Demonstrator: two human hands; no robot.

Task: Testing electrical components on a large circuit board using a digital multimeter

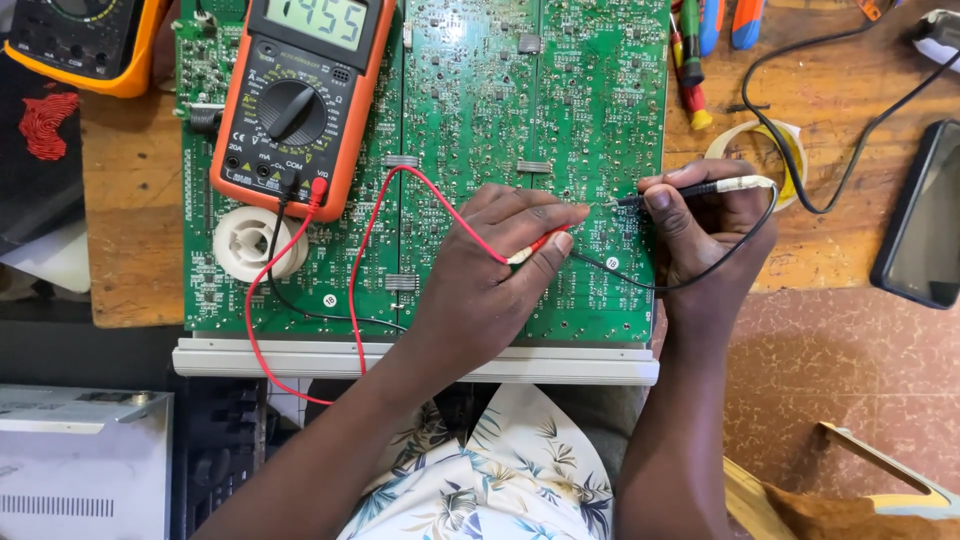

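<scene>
Head view: the left hand (480,280) pinches a slim red plastic test probe (535,246), fingers closed, tip on the large green circuit board (520,110). Just beside it, the right hand (700,235) grips a black probe (690,188), also touching the board.

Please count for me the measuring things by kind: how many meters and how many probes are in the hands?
Orange multimeters: 2
Red probe: 1, in the left hand
Black probe: 1, in the right hand
Total: 4

A red probe (535,245) lies pinched at a slant on the green board (470,110), tip up-right. A black probe (690,188) lies nearly level just right of it, tip pointing left onto the board.
</scene>
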